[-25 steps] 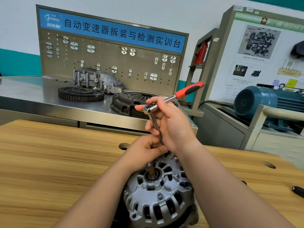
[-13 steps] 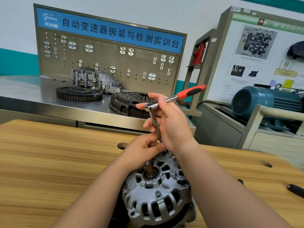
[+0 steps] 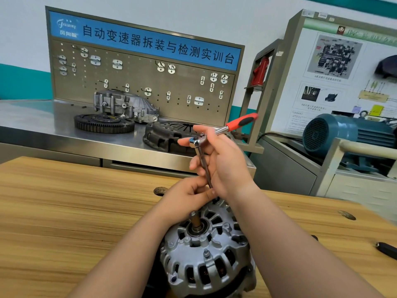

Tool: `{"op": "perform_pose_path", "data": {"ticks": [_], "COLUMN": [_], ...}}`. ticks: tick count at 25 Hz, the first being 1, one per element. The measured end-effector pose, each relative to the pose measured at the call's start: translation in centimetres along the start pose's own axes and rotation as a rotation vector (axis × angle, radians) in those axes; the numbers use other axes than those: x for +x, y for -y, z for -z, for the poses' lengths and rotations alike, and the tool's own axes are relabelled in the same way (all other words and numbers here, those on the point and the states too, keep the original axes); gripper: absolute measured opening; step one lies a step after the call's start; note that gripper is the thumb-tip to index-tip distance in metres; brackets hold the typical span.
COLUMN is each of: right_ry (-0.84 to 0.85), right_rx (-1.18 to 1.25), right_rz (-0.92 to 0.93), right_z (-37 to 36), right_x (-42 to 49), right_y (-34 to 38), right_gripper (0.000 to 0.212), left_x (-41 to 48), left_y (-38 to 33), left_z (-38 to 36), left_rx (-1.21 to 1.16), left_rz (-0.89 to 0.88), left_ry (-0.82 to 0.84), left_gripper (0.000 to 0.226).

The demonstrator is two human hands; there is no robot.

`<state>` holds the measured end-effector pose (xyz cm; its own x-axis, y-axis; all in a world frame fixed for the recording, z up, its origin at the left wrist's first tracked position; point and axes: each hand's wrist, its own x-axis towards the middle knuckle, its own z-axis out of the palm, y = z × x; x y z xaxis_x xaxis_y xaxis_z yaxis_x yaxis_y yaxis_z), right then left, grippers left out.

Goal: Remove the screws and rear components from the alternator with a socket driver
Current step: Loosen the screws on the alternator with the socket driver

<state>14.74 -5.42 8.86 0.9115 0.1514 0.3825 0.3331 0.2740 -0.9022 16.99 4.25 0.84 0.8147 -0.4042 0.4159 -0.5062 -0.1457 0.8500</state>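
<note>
- The alternator point(image 3: 206, 254) stands on the table point(image 3: 64, 211), just before me.
- My right hand point(image 3: 223, 164) grips the socket driver point(image 3: 205, 166) near its head, and my left hand point(image 3: 189, 196) pinches its lower end at the alternator's far rim.
- I seem to be seating the socket on a screw. Next I should square it and swing the handle.

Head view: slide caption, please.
Right hand holds red-handled chrome ratchet, left hand pinches its extension above silver ribbed alternator.

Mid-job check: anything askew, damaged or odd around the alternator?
Nothing looks damaged or spilled. The alternator sits shaft-up on the wooden table. Only quirk: the red handle of the socket driver sticks out free, while the right hand holds its head and shaft and the left hand pinches the shaft's lower end.
</note>
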Motion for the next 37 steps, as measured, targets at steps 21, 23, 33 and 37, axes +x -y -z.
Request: {"op": "perform_pose_path", "data": {"ticks": [21,23,33,37], "right_ry": [0.062,0.057,0.044,0.030], "right_rx": [-0.331,-0.139,-0.256,-0.061], "right_rz": [0.260,0.114,0.224,0.080], "right_z": [-0.11,-0.21,-0.21,-0.19], "right_x": [-0.39,-0.26,-0.47,-0.30], "right_y": [-0.68,-0.28,-0.53,-0.17], "right_gripper": [0.025,0.023,0.020,0.022], "left_x": [0.29,0.19,0.45,0.15], "left_y": [0.46,0.48,0.39,0.19], "left_z": [0.09,0.04,-0.04,0.01], "left_rx": [0.064,0.032,0.078,-0.030], "left_rz": [-0.007,0.006,-0.026,-0.027], "left_ry": [-0.037,-0.022,-0.042,0.008], "left_gripper": [0.016,0.016,0.017,0.016]}}
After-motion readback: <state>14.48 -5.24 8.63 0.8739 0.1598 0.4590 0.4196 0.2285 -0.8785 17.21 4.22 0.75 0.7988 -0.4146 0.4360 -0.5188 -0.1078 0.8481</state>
